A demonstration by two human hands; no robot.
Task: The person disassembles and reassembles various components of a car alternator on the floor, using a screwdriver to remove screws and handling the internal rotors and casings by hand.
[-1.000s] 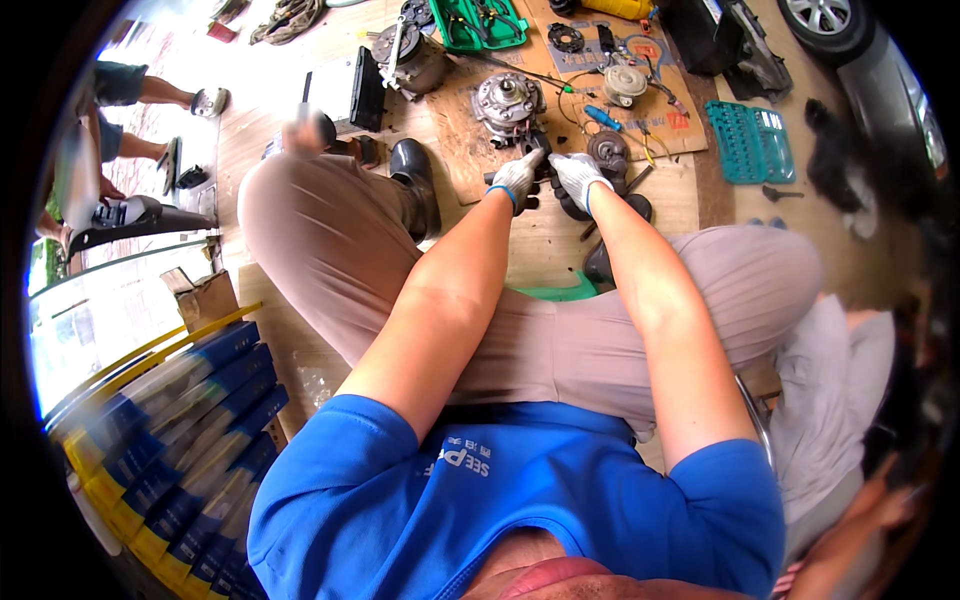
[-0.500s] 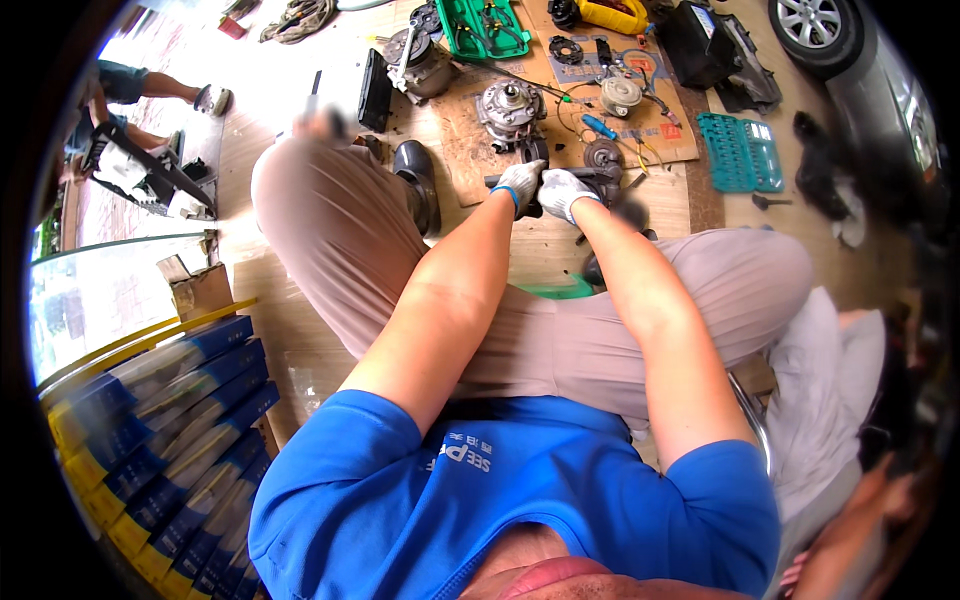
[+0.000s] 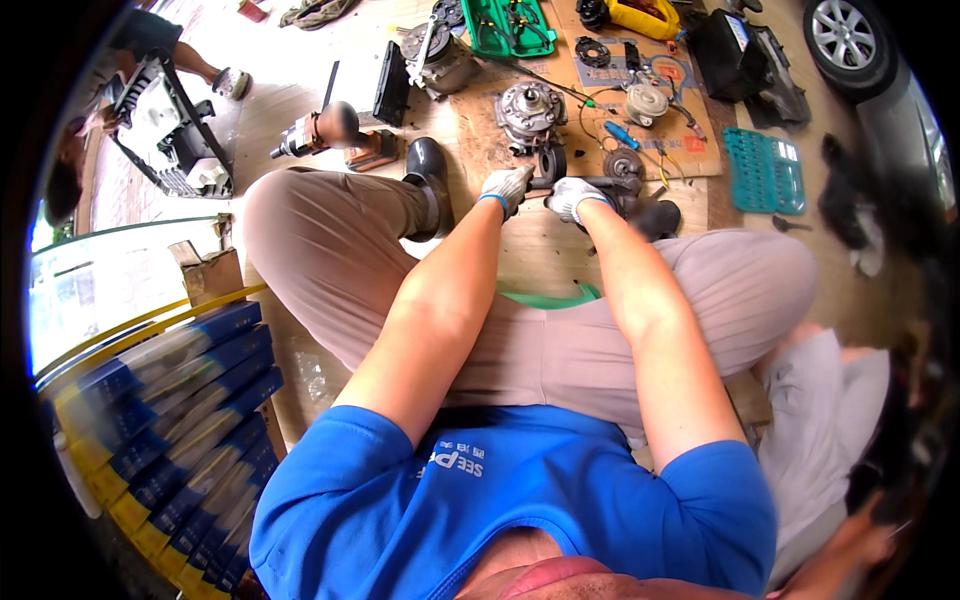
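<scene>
White-gloved, my left hand (image 3: 508,189) is closed in front of my lap, with something dark at its fingertips that I cannot make out. Just right of it, my right hand (image 3: 574,197), gloved too, is closed on a dark metal part (image 3: 542,184) that reaches toward the left hand. Beyond them a round silver metal housing (image 3: 529,112) with a central shaft stands on cardboard, a black ring-shaped pulley (image 3: 552,160) at its near side. A grooved disc (image 3: 623,165), a blue-handled tool (image 3: 620,136) and a wired round unit (image 3: 646,104) lie to the right.
A green case (image 3: 508,28) and another metal housing (image 3: 438,62) are at the back. A teal socket case (image 3: 765,170) lies right, near a car wheel (image 3: 848,42). A power tool (image 3: 312,134) stands left, stacked boxes (image 3: 190,440) nearer. Another person (image 3: 150,40) works at far left.
My hands, close together before, have drawn apart, the left shifting left. The view has swung slightly, moving the floor items rightward. The white-and-black part near the other person stands differently.
</scene>
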